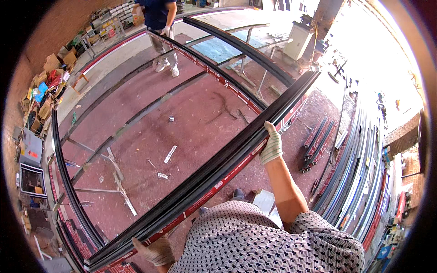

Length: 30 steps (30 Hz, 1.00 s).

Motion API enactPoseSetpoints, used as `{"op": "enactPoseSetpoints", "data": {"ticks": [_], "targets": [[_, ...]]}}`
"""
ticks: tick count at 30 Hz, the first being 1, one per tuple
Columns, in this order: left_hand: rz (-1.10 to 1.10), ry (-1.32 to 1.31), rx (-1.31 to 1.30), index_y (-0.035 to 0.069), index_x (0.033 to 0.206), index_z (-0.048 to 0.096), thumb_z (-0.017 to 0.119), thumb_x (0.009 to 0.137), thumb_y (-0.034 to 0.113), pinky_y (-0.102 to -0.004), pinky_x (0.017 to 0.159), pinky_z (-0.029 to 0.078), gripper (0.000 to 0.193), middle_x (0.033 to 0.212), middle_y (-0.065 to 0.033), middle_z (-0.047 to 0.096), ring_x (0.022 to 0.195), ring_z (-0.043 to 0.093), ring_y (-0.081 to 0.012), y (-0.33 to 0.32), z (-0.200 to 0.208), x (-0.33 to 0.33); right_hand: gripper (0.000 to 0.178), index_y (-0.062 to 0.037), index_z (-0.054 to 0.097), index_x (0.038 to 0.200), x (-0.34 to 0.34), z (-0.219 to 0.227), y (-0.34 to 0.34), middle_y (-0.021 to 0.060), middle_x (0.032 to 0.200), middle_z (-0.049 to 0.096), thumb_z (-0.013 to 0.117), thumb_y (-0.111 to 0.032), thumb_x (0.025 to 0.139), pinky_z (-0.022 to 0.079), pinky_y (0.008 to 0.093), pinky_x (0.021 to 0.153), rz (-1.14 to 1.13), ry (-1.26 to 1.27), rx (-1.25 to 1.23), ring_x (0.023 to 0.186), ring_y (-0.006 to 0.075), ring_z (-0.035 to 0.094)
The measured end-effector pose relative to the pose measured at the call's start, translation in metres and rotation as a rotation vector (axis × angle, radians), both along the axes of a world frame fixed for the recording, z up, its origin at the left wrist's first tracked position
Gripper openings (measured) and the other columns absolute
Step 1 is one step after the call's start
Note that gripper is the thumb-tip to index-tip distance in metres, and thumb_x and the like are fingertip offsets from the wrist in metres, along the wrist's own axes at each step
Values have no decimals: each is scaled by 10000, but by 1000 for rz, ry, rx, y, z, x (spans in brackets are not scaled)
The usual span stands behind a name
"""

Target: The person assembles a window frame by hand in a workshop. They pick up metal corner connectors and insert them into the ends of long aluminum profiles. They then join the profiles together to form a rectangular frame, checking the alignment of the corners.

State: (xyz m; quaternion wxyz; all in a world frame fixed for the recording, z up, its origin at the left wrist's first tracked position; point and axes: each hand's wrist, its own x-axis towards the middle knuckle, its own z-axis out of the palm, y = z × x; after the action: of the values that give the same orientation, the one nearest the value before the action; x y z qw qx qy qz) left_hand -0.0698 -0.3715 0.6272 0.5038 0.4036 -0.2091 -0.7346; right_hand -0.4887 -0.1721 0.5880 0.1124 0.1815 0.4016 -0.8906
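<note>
A large black metal frame [200,184], with red printed film along its edges, stretches across in front of me. Its near rail runs slantwise from lower left to upper right. My right hand [272,145], in a pale striped glove, grips this rail right of its middle, thumb up on the outer edge. Farther down the same rail, close to its left corner, my left hand [154,251] grips the edge, also gloved; its fingers are partly hidden under the rail. A middle bar [214,70] joins the near rail and runs away to the far side.
A co-worker [157,16] stands at the far side, a gloved hand by the middle bar's end. Metal support bars [136,117] cross beneath the frame. Long profiles [359,168] lie in rows at right. Boxes [51,63] pile up at left. Scraps [170,154] litter the red floor.
</note>
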Motion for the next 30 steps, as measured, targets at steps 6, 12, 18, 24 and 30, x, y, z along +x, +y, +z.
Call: {"op": "enactPoseSetpoints", "data": {"ticks": [6,12,18,24,30], "targets": [[123,-5,-99,32,1244,534,655,855,426,-491,1021,407,567,1214,-163,594,1105,564,-314,-37,-18,66,275,-71,617,1019,-3,-2,3,87,865,678,701,-246,825,579,426,694,13,4,15,740,261,661],[85,-19,-39,30,1241,534,652,844,428,-486,1032,399,575,1192,-158,597,1098,564,-308,-41,-21,72,281,-80,621,1025,2,-2,0,95,887,680,708,-265,832,574,446,712,-1,-14,48,760,276,659],[146,-174,-55,21,1180,539,650,831,461,-459,967,452,572,1153,-138,609,1054,585,-281,-39,-38,70,266,-81,639,1020,-21,-26,4,84,907,687,714,-263,841,572,449,735,-28,-26,119,782,277,662],[-3,-54,59,50,1192,524,649,814,501,-442,938,469,602,1143,-121,615,1054,599,-281,-38,-38,51,214,-99,625,1009,-40,-42,-5,41,847,627,717,-205,848,504,395,658,-39,-37,213,709,235,599],[10,-66,134,70,1159,552,673,806,478,-410,872,515,552,1110,-103,638,1006,625,-264,-47,-42,47,198,-76,639,1005,-40,-48,-16,75,918,676,706,-194,862,544,399,767,-33,-90,296,793,254,644]]}}
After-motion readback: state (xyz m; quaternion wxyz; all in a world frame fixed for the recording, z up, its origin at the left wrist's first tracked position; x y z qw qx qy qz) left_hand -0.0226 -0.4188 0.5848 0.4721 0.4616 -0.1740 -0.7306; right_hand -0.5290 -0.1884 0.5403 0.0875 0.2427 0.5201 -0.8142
